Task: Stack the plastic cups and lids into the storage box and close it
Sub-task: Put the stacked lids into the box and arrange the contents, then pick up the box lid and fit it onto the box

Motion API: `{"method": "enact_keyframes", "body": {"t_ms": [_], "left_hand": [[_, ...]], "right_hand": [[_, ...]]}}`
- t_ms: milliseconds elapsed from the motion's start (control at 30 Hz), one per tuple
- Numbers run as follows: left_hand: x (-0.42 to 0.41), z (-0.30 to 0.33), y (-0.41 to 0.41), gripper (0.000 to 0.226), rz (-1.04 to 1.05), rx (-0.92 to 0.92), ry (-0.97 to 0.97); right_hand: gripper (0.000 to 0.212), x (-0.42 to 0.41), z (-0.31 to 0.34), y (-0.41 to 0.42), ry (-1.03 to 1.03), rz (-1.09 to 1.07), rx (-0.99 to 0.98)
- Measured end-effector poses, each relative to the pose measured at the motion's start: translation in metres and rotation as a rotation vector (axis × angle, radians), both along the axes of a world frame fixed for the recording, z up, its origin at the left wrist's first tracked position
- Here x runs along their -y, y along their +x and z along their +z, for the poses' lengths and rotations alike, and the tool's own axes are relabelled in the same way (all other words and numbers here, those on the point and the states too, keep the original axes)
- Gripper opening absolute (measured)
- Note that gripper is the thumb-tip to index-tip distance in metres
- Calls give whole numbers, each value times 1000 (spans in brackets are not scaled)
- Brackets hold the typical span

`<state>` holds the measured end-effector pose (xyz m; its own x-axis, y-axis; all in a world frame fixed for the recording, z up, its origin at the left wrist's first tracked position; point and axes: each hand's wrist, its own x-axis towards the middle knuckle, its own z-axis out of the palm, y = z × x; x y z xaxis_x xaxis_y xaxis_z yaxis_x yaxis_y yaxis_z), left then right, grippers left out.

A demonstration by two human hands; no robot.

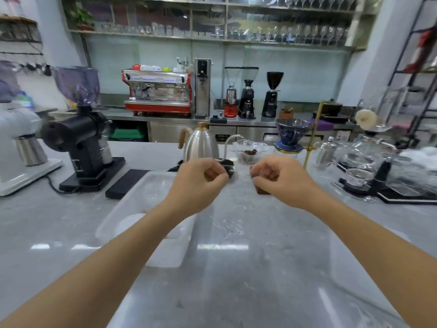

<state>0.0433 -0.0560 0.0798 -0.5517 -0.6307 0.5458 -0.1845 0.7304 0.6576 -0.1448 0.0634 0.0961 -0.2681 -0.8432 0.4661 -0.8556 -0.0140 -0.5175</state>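
Bright, even indoor light filled the room. White glare streaks lay on the glossy counter (pixel 47 223). Wide-angle bending curved the shelves (pixel 212 36) and edges. The whole picture was soft, the side edges most blurred.

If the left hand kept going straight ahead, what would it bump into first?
Probably the silver kettle on its dark base, which sits right beyond the left hand. Depth is hard to judge from this one view, so the hand may be higher than it.
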Motion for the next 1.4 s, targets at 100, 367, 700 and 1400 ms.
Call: {"method": "enact_keyframes", "body": {"t_ms": [100, 367, 700, 1400], "left_hand": [[-27, -8, -32, 13, -87, 49, 22], [-73, -51, -104, 13, -292, 201, 151], [-120, -105, -167, 18, -394, 322, 210], [-153, -139, -184, 35, -355, 494, -4]], "right_hand": [[14, -30, -11, -25, 8, -100, 21], [32, -115, -43, -87, 23, -317, 135], [24, -206, -98, -143, -60, -825, 235], [28, -218, -155, -132, 307, -1018, 200]]}}
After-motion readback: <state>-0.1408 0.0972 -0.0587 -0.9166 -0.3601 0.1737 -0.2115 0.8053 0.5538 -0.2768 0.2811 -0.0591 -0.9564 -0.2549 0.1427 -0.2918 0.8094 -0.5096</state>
